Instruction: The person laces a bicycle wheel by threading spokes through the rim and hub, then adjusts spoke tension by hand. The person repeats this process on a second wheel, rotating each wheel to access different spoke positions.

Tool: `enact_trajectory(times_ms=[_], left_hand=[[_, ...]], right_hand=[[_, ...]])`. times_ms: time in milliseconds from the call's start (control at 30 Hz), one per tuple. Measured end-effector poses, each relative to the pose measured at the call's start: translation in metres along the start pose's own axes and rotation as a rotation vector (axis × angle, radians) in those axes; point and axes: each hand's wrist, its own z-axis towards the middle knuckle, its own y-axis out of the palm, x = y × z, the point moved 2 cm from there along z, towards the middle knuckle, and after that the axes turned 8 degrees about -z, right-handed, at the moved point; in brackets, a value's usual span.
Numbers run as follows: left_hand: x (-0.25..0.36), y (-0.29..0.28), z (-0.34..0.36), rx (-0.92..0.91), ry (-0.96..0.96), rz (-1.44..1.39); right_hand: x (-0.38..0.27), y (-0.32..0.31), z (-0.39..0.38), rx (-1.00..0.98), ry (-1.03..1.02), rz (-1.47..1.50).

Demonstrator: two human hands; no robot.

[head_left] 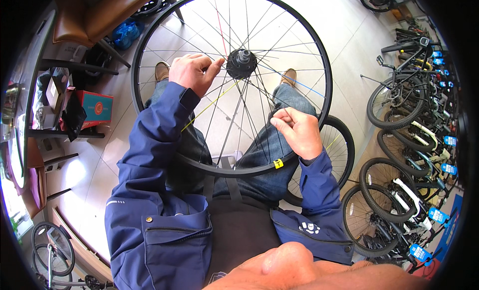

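A bicycle wheel without a tyre [328, 65] rests over my lap, its black hub [242, 65] facing up. Most spokes are dark. A red spoke [220, 25], a blue spoke [302, 85] and a yellow-green spoke [212, 103] stand out. Just left of the hub, my left hand [192, 73] is closed, thumb and fingers together beside the spokes. My right hand [299, 133] pinches over the spokes near the lower right rim. What either pinch holds is too small to make out. A yellow sticker [278, 163] marks the near part of the rim.
A wheel with a tyre [351, 152] stands by my right leg. Several parked bicycles [396, 100] line the right side. At left are a brown chair [90, 15], a red and teal box [97, 108] and a blue plastic bag [125, 34]. Another bicycle [52, 250] stands lower left.
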Motion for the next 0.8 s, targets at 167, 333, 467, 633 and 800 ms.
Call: enact_trajectory(times_ms=[167,333,467,633,800], left_hand=[[-0.003,0.002,-0.001,-0.038,-0.063,0.018],[-0.003,0.002,-0.001,-0.017,-0.01,0.036],[-0.002,0.001,-0.001,-0.03,-0.031,-0.008],[-0.003,0.0,-0.001,-0.05,-0.047,0.016],[-0.003,0.001,-0.002,-0.044,-0.059,0.023]], right_hand=[[0.007,-0.005,-0.002,-0.106,-0.044,-0.088],[0.012,-0.002,-0.002,-0.182,0.016,0.038],[0.014,0.001,-0.004,-0.167,0.017,0.041],[0.003,0.001,-0.01,-0.042,-0.024,-0.046],[-0.015,-0.006,-0.033,-0.01,-0.053,-0.111]])
